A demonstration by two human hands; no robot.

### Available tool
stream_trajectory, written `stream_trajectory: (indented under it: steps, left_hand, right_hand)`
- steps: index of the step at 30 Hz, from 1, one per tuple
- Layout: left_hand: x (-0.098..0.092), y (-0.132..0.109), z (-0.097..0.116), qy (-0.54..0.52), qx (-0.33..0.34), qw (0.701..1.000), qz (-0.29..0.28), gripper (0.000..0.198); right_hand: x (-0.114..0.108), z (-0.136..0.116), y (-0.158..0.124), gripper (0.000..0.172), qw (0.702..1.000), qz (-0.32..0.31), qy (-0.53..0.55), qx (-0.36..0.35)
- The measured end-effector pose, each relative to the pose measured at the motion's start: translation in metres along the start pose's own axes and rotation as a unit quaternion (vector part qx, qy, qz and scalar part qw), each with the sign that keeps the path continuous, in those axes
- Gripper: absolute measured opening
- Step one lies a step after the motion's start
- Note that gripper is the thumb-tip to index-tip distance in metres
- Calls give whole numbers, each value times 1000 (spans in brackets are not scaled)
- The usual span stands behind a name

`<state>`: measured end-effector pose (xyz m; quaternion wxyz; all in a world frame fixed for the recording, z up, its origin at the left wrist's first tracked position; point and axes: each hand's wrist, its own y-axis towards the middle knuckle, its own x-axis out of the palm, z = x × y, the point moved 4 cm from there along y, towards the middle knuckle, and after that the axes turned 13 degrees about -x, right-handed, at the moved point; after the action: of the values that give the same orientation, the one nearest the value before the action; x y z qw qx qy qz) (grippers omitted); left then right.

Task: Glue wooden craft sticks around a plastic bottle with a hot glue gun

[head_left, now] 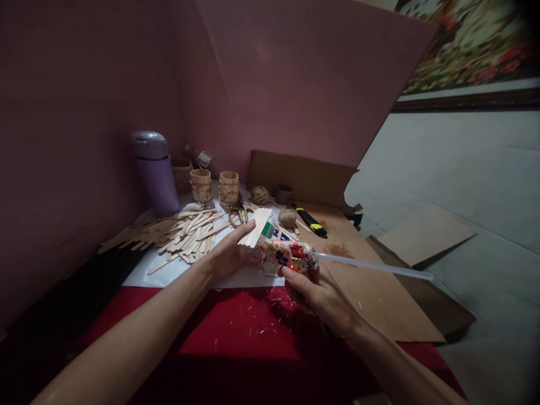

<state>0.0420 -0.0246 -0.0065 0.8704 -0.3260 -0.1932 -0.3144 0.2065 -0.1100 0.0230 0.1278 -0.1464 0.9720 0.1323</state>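
Note:
My left hand (231, 254) is closed on a small can partly covered with wooden craft sticks (258, 226), held just above the white sheet. My right hand (321, 297) grips a patterned hot glue gun (289, 254), its nozzle pointing left at the can's side. A red light shows on the gun, and a clear glue stick (375, 266) juts out of its back to the right. A heap of loose craft sticks (177, 233) lies to the left of my left hand.
Behind the hands stand two stick-covered cups (215, 188), a purple flask (155, 171), scissors (239, 214), two twine balls (274, 207), a small dark cup (284, 193) and a yellow-black utility knife (310, 221). Cardboard sheets (371, 287) lie to the right; a red cloth (244, 332) covers the near surface.

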Motion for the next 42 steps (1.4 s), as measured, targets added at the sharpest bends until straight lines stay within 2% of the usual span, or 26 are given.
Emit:
stream_trajectory:
  steps: [3, 8, 13, 18, 24, 30, 38, 42]
  left_hand:
    - [2, -2, 1, -7, 4, 1000, -6, 56]
    - [1, -3, 1, -6, 2, 1000, 23, 57]
    - [-1, 0, 2, 20, 19, 1000, 12, 59]
    - [-1, 1, 1, 22, -3, 1000, -4, 62]
    - [3, -2, 0, 12, -11, 1000, 5, 60]
    - [2, -1, 3, 18, 27, 999, 12, 51]
    - [3, -3, 2, 39, 19, 999, 16, 51]
    - [5, -6, -1, 49, -8, 999, 20, 56]
  right_hand:
    - [0, 1, 0, 48, 1000, -5, -6, 1]
    - [-1, -2, 0, 44, 1000, 3, -10, -8]
    - [-1, -6, 2, 44, 1000, 8, -18, -15]
    - [-2, -6, 2, 42, 999, 15, -23, -19]
    - [-2, -3, 2, 44, 1000, 14, -22, -9]
    - [-4, -1, 2, 46, 1000, 14, -20, -7]
    - [-5, 0, 1, 48, 1000, 16, -8, 1]
    - [-6, -2, 1, 46, 1000, 19, -10, 8]
